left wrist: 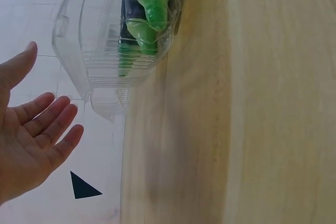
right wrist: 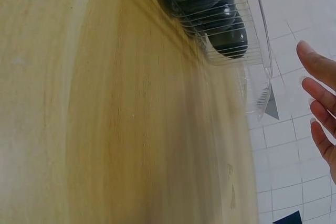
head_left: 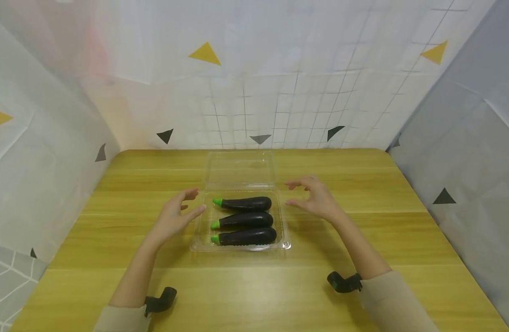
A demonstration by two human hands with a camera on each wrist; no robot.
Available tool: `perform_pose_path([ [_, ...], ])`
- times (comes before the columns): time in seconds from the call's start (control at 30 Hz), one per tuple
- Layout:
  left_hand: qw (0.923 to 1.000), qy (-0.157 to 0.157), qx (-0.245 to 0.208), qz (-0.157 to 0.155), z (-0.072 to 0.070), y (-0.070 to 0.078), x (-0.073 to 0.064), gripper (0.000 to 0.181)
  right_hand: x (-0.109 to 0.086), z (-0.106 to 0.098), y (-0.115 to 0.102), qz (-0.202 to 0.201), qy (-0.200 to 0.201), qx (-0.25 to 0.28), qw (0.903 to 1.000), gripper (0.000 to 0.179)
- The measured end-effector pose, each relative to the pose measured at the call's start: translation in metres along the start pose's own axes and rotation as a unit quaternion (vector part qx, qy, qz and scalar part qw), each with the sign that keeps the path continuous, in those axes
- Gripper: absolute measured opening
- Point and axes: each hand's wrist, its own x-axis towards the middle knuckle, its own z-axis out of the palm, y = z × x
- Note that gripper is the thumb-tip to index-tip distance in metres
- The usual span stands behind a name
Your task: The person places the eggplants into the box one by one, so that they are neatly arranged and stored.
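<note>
Three dark eggplants with green stem ends lie side by side in a clear plastic clamshell box: a back eggplant, a middle eggplant and a front eggplant. The box's hinged lid is folded back toward the wall. At the box's left side hovers my left hand, fingers loosely bent and thumb apart, holding nothing. My right hand is off the right side, thumb and fingers spread with a gap between them. In both wrist views, the left hand and right hand appear apart from the box.
The box stands on a wooden table. White sheeting with yellow, grey and black triangles rises behind the table and on both sides. Each wrist wears a black camera mount, the left mount and the right mount.
</note>
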Motion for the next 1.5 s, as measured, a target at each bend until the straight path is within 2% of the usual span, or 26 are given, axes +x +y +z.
perform_pose_path([
  [0.27,0.9999,-0.012,-0.006,0.005,-0.001,-0.003,0.013,0.069,0.006,0.002,0.003,0.014,-0.008,0.001,0.9999,0.049],
  [0.53,0.9992,-0.03,-0.025,-0.011,-0.003,-0.004,0.019,0.075,0.01,0.006,0.007,0.019,-0.009,0.006,0.9997,0.048],
  [0.77,0.9991,-0.028,-0.028,-0.011,-0.005,-0.009,0.022,0.072,0.014,0.007,0.008,0.016,-0.008,-0.005,0.9998,0.046],
  [0.93,0.9988,-0.026,-0.034,-0.023,-0.006,-0.01,0.026,0.071,0.018,0.008,0.008,0.021,-0.017,-0.012,0.9996,0.047],
  [1.1,0.9987,-0.023,-0.036,-0.028,-0.005,-0.015,0.034,0.069,0.023,0.01,0.009,0.026,-0.024,-0.015,0.9992,0.046],
  [1.37,0.9981,-0.025,-0.039,-0.042,-0.004,-0.022,0.047,0.075,0.031,0.014,0.013,0.048,-0.03,-0.019,0.9982,0.048],
  [1.5,0.9984,-0.02,-0.036,-0.038,-0.005,-0.024,0.053,0.073,0.034,0.017,0.014,0.052,-0.029,-0.012,0.9982,0.05],
])
